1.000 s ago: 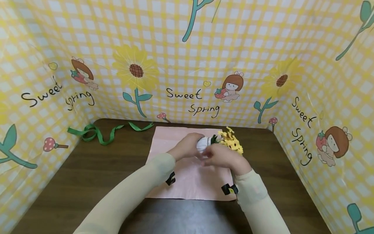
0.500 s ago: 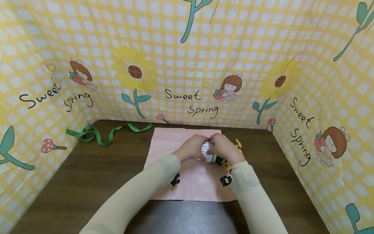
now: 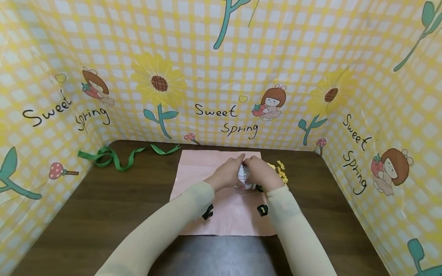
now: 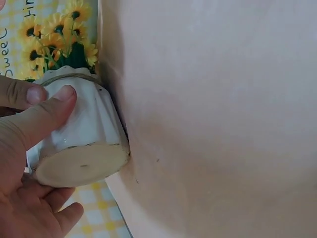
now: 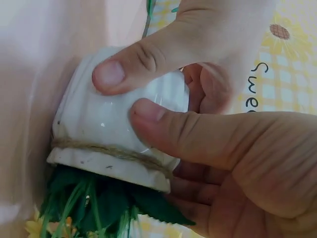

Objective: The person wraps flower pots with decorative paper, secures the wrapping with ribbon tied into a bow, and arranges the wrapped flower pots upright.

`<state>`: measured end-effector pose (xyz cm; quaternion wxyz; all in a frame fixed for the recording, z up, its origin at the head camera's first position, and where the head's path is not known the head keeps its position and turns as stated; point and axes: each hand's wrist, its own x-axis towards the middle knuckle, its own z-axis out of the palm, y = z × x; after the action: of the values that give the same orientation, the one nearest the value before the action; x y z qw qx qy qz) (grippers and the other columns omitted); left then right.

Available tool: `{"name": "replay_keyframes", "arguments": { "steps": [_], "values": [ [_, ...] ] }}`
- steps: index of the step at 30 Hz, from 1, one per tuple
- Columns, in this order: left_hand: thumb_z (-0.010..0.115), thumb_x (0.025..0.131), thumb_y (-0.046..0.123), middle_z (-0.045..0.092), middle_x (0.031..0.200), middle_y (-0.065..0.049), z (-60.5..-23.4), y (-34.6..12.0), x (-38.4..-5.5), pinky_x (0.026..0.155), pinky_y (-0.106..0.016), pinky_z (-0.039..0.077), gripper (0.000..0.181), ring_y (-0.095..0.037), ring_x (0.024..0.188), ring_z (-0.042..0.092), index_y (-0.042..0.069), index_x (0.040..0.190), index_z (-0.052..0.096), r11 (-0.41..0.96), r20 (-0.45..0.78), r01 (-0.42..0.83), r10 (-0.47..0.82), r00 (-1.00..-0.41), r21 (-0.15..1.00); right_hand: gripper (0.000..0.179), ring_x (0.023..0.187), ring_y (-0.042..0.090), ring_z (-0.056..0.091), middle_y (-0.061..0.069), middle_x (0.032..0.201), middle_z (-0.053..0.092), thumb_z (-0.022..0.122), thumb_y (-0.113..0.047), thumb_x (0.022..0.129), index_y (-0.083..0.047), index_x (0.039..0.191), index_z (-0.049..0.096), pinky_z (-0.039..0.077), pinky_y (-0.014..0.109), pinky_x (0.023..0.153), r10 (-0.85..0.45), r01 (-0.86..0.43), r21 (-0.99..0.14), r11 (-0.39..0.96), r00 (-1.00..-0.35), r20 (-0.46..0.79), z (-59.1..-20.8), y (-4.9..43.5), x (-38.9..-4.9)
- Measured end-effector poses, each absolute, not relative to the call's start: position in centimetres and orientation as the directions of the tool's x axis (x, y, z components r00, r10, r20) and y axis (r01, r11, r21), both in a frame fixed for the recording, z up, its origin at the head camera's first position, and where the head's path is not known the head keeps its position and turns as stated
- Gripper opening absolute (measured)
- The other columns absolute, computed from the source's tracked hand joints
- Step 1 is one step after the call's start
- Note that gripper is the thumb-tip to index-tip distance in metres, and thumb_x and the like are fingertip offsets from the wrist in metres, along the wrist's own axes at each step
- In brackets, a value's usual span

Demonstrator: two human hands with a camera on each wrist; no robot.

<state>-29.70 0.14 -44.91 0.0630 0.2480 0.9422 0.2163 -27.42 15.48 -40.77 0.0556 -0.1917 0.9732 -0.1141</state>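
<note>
A white ribbed flower pot [image 5: 114, 114] with twine round its rim lies on its side on a sheet of pink paper [image 3: 200, 165]. Yellow flowers [image 4: 59, 32] with dark centres and green leaves [image 5: 94, 198] stick out of its mouth, toward the right in the head view. My left hand [image 3: 228, 173] holds the pot near its base, thumb across its side. My right hand [image 3: 264, 172] grips it nearer the rim, its thumb beside the left one. In the left wrist view the pot's flat bottom shows. The far-side fingers are partly hidden behind the pot.
A curled green ribbon [image 3: 119, 159] lies at the back left of the dark wooden table [image 3: 114, 214]. Yellow checked cloth walls [image 3: 221, 76] stand at the back and both sides. Black wrist devices [image 3: 263, 210] sit under the sleeves.
The right hand has shifted from the pot's near side to its upper side. The pot has come slightly nearer and turned a little; the flowers swung forward, then partly back. The left hand keeps its hold.
</note>
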Motion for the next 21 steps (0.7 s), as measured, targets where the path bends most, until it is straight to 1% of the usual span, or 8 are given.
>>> {"name": "replay_keyframes", "arguments": {
  "steps": [4, 7, 9, 13, 14, 16, 18, 21],
  "values": [
    [0.095, 0.072, 0.027, 0.046, 0.156, -0.016, -45.6, -0.7, -30.1, 0.114, -0.041, 0.042, 0.127, -0.030, 0.136, 0.052, 0.011, 0.165, 0.011, 0.723, 0.011, 0.443, 0.516, -0.856, 0.530, 0.058, 0.101, 0.029, 0.065, 0.017, 0.119, 0.066, 0.091, -0.010, 0.076, 0.000, 0.128, 0.067, 0.055, 0.044, 0.093, -0.378, -0.356, -0.208, 0.911, -0.923, -0.073, -40.5, 14.7, -27.7],
    [0.092, 0.076, 0.019, 0.042, 0.160, -0.013, -46.1, -1.6, -30.1, 0.116, -0.042, 0.040, 0.119, -0.029, 0.137, 0.051, 0.012, 0.165, 0.013, 0.677, -0.001, 0.414, 0.522, -0.853, 0.608, 0.054, 0.099, 0.028, 0.065, 0.017, 0.119, 0.066, 0.090, -0.008, 0.076, 0.001, 0.124, 0.067, 0.056, 0.042, 0.090, -0.363, -0.339, -0.210, 0.917, -0.927, -0.092, -40.5, 14.4, -27.7],
    [0.087, 0.081, 0.016, 0.038, 0.163, -0.012, -45.9, -2.5, -29.6, 0.118, -0.045, 0.037, 0.104, -0.031, 0.141, 0.048, 0.012, 0.163, 0.024, 0.690, -0.004, 0.408, 0.512, -0.859, 0.597, 0.051, 0.096, 0.026, 0.064, 0.015, 0.117, 0.065, 0.090, -0.007, 0.077, 0.001, 0.122, 0.067, 0.056, 0.042, 0.087, -0.346, -0.316, -0.227, 0.921, -0.932, -0.107, -40.5, 14.3, -27.6],
    [0.077, 0.090, 0.024, 0.042, 0.160, -0.012, -45.3, -5.7, -28.2, 0.119, -0.050, 0.034, 0.067, -0.034, 0.145, 0.043, 0.010, 0.150, 0.051, 0.793, 0.034, 0.374, 0.410, -0.912, 0.480, 0.049, 0.092, 0.023, 0.062, 0.012, 0.114, 0.065, 0.089, -0.006, 0.078, -0.001, 0.121, 0.066, 0.055, 0.040, 0.083, -0.325, -0.289, -0.260, 0.921, -0.939, -0.109, -40.5, 14.5, -27.7],
    [0.075, 0.092, 0.027, 0.045, 0.158, -0.014, -45.3, -6.8, -27.8, 0.119, -0.050, 0.035, 0.060, -0.035, 0.144, 0.044, 0.009, 0.145, 0.055, 0.820, 0.043, 0.341, 0.363, -0.931, 0.460, 0.050, 0.093, 0.023, 0.062, 0.012, 0.115, 0.066, 0.089, -0.006, 0.078, -0.001, 0.122, 0.066, 0.055, 0.040, 0.084, -0.325, -0.289, -0.264, 0.920, -0.940, -0.106, -40.5, 14.5, -27.7],
    [0.073, 0.094, 0.032, 0.051, 0.153, -0.017, -45.3, -9.2, -26.9, 0.117, -0.052, 0.036, 0.058, -0.037, 0.141, 0.047, 0.005, 0.143, 0.057, 0.850, 0.038, 0.237, 0.249, -0.968, 0.471, 0.051, 0.094, 0.023, 0.062, 0.013, 0.117, 0.066, 0.089, -0.006, 0.078, 0.000, 0.124, 0.066, 0.055, 0.040, 0.085, -0.332, -0.296, -0.270, 0.916, -0.938, -0.097, -40.7, 14.5, -27.7],
    [0.071, 0.095, 0.033, 0.052, 0.149, -0.021, -45.5, -11.5, -25.9, 0.116, -0.055, 0.037, 0.062, -0.041, 0.139, 0.047, 0.001, 0.144, 0.054, 0.846, -0.007, 0.107, 0.130, -0.991, 0.522, 0.054, 0.095, 0.024, 0.062, 0.013, 0.119, 0.066, 0.089, -0.006, 0.078, 0.000, 0.126, 0.065, 0.055, 0.040, 0.086, -0.332, -0.296, -0.272, 0.916, -0.938, -0.098, -40.8, 14.6, -27.6],
    [0.068, 0.096, 0.036, 0.047, 0.150, -0.030, -45.7, -14.3, -24.2, 0.114, -0.061, 0.036, 0.071, -0.049, 0.140, 0.042, -0.006, 0.148, 0.044, 0.811, -0.125, -0.066, 0.008, -0.992, 0.581, 0.056, 0.096, 0.024, 0.062, 0.013, 0.121, 0.066, 0.089, -0.006, 0.077, 0.000, 0.127, 0.065, 0.055, 0.041, 0.087, -0.329, -0.293, -0.267, 0.918, -0.939, -0.101, -40.9, 14.6, -27.4]
  ]
}}
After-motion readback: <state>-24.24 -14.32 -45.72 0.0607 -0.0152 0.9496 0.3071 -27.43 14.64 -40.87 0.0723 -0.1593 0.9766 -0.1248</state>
